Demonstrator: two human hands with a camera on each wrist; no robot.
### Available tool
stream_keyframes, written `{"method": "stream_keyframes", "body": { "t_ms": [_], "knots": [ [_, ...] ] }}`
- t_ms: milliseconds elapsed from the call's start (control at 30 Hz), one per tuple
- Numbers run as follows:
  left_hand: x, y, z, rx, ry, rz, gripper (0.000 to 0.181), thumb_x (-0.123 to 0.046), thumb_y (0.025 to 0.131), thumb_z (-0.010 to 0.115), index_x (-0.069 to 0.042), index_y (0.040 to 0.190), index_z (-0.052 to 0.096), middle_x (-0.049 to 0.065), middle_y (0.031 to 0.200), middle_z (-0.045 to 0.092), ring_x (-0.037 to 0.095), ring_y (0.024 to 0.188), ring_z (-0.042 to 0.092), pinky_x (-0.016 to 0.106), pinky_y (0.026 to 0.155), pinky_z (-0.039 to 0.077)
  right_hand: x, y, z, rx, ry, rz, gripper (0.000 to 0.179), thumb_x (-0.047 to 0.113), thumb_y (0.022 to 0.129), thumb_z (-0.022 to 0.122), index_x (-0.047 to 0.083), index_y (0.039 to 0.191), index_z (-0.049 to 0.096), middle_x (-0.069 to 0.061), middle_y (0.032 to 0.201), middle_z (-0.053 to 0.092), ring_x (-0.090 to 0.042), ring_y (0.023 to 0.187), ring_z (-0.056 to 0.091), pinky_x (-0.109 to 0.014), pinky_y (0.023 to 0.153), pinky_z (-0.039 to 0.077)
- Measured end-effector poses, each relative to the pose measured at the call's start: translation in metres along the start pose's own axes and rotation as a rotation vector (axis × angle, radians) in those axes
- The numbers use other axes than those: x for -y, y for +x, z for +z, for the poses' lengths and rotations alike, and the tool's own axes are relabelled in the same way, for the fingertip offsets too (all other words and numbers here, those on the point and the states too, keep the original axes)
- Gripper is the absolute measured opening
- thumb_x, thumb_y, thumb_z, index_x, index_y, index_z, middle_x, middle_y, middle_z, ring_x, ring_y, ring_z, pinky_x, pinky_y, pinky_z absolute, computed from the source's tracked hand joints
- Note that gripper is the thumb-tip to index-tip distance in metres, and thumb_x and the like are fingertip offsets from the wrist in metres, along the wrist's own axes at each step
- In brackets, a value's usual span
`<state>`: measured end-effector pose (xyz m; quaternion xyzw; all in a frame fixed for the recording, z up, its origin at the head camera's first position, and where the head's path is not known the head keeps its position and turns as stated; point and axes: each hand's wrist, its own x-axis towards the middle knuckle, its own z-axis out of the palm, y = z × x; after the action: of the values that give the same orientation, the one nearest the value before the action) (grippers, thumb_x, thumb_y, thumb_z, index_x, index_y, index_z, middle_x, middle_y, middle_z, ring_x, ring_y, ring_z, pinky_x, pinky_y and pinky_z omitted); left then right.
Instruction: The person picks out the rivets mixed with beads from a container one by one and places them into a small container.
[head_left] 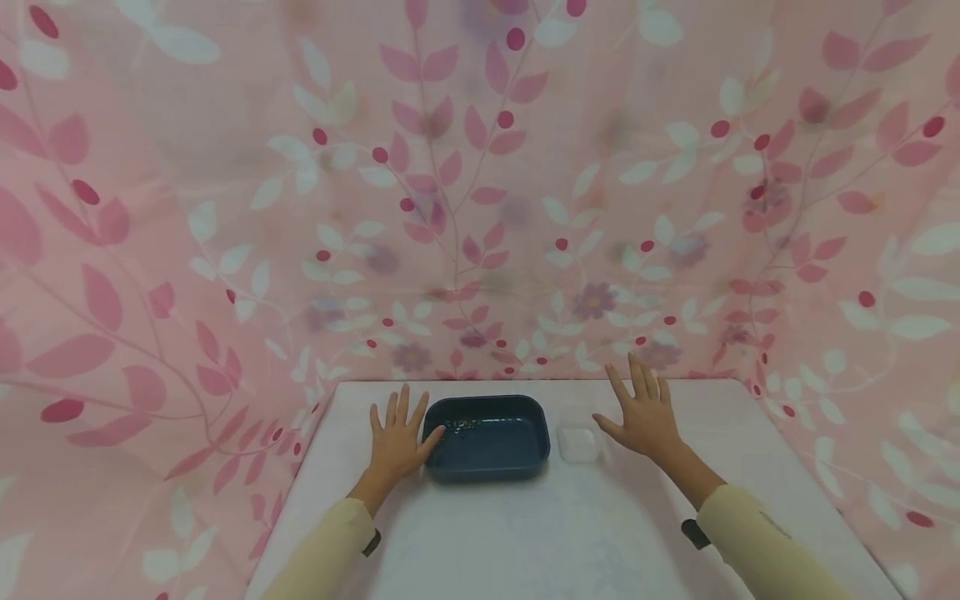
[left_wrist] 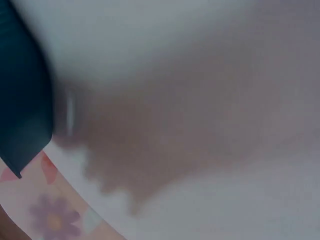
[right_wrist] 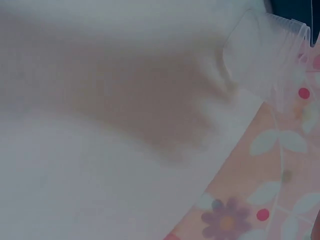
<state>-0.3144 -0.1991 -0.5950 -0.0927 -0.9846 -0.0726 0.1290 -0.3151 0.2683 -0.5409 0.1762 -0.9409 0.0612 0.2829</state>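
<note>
A dark blue rectangular tray [head_left: 487, 467] stands toward the far side of the table, with several tiny pieces [head_left: 461, 427] in its left part, too small to identify. Just to its right is a clear plastic container [head_left: 579, 446], whose ribbed upper part shows in the right wrist view. With fingers spread, my left hand [head_left: 397, 442] hovers at the tray's left end, its thumb overlapping the rim in the head view. My right hand [head_left: 647, 421], also spread, is to the right of the container. Neither hand holds anything; both cast shadows on the table.
A white cloth covers the table [head_left: 495, 542]. Behind and on both sides hangs a pink curtain [head_left: 465, 208] with leaves and flowers, meeting the table's far edge. Dark bands [head_left: 696, 533] show under the sleeves at both wrists.
</note>
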Motion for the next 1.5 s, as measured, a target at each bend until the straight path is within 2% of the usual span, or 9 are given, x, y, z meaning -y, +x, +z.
{"method": "stream_keyframes", "body": {
  "t_ms": [167, 367, 600, 833, 967, 1100, 1267, 1367, 1500],
  "knots": [
    [-0.009, -0.004, 0.010, -0.013, -0.041, -0.001, 0.081, -0.072, 0.092, 0.042, -0.025, 0.157, 0.027, 0.016, 0.165, 0.014, 0.038, 0.151, 0.014, 0.070, 0.114, 0.002, 0.020, 0.003, 0.009, 0.003, 0.037, -0.006, 0.096, 0.058, 0.076, 0.069, 0.015, 0.154, 0.035, -0.025, 0.162, 0.016, -0.049, 0.142, 0.028, -0.072, 0.108, 0.023],
    [-0.019, -0.007, 0.024, 0.046, -0.087, 0.002, 0.090, -0.078, 0.090, 0.035, -0.021, 0.159, 0.022, 0.017, 0.165, 0.013, 0.039, 0.150, 0.018, 0.069, 0.114, 0.002, 0.034, 0.002, 0.006, 0.019, 0.045, -0.043, 0.095, 0.056, 0.075, 0.073, 0.014, 0.153, 0.038, -0.027, 0.161, 0.018, -0.048, 0.141, 0.030, -0.071, 0.106, 0.028],
    [-0.031, -0.003, 0.025, 0.060, -0.151, -0.015, 0.102, -0.080, 0.086, 0.044, -0.012, 0.158, 0.021, 0.016, 0.166, 0.013, 0.037, 0.151, 0.020, 0.068, 0.115, 0.006, 0.047, 0.016, 0.001, 0.038, 0.054, -0.066, 0.097, 0.054, 0.074, 0.077, 0.014, 0.153, 0.038, -0.027, 0.161, 0.019, -0.048, 0.143, 0.027, -0.071, 0.108, 0.028],
    [-0.045, -0.006, 0.031, 0.106, -0.166, 0.000, 0.105, -0.081, 0.086, 0.040, -0.008, 0.159, 0.016, 0.013, 0.167, 0.009, 0.034, 0.152, 0.016, 0.067, 0.116, 0.011, 0.067, 0.007, 0.021, 0.128, 0.054, -0.045, 0.099, 0.060, 0.077, 0.074, 0.016, 0.155, 0.033, -0.024, 0.164, 0.013, -0.045, 0.144, 0.028, -0.067, 0.109, 0.029],
    [-0.045, -0.006, 0.026, 0.141, -0.163, -0.006, 0.109, -0.082, 0.084, 0.042, -0.006, 0.158, 0.018, 0.014, 0.166, 0.012, 0.035, 0.153, 0.015, 0.063, 0.118, 0.015, 0.083, 0.008, 0.030, 0.142, 0.084, -0.035, 0.100, 0.063, 0.079, 0.070, 0.018, 0.157, 0.028, -0.021, 0.165, 0.007, -0.042, 0.146, 0.025, -0.066, 0.110, 0.029],
    [-0.043, -0.003, 0.023, 0.168, -0.149, -0.009, 0.112, -0.085, 0.082, 0.040, -0.005, 0.158, 0.018, 0.015, 0.166, 0.010, 0.035, 0.153, 0.015, 0.059, 0.120, 0.015, 0.097, 0.012, 0.038, 0.123, 0.099, -0.044, 0.099, 0.062, 0.079, 0.071, 0.018, 0.157, 0.029, -0.021, 0.165, 0.009, -0.041, 0.145, 0.026, -0.065, 0.110, 0.029],
    [-0.041, -0.003, 0.023, 0.176, -0.130, 0.002, 0.113, -0.085, 0.082, 0.042, -0.004, 0.157, 0.021, 0.017, 0.166, 0.012, 0.037, 0.151, 0.018, 0.058, 0.120, 0.018, 0.115, 0.013, 0.047, 0.170, 0.097, -0.065, 0.097, 0.062, 0.080, 0.070, 0.017, 0.156, 0.031, -0.023, 0.163, 0.016, -0.043, 0.144, 0.030, -0.065, 0.109, 0.030],
    [-0.040, -0.004, 0.023, 0.170, -0.140, 0.001, 0.112, -0.084, 0.082, 0.046, -0.003, 0.156, 0.023, 0.018, 0.165, 0.014, 0.038, 0.150, 0.020, 0.058, 0.119, 0.019, 0.124, 0.015, 0.052, 0.217, 0.091, -0.065, 0.097, 0.063, 0.081, 0.068, 0.019, 0.157, 0.028, -0.022, 0.164, 0.015, -0.043, 0.145, 0.029, -0.065, 0.110, 0.030],
    [-0.038, -0.004, 0.026, 0.168, -0.135, 0.010, 0.113, -0.085, 0.081, 0.043, -0.004, 0.157, 0.022, 0.018, 0.165, 0.013, 0.038, 0.150, 0.020, 0.058, 0.119, 0.019, 0.131, 0.016, 0.057, 0.243, 0.075, -0.052, 0.098, 0.064, 0.081, 0.068, 0.021, 0.158, 0.025, -0.020, 0.165, 0.011, -0.042, 0.146, 0.029, -0.064, 0.112, 0.029]
  ]
}}
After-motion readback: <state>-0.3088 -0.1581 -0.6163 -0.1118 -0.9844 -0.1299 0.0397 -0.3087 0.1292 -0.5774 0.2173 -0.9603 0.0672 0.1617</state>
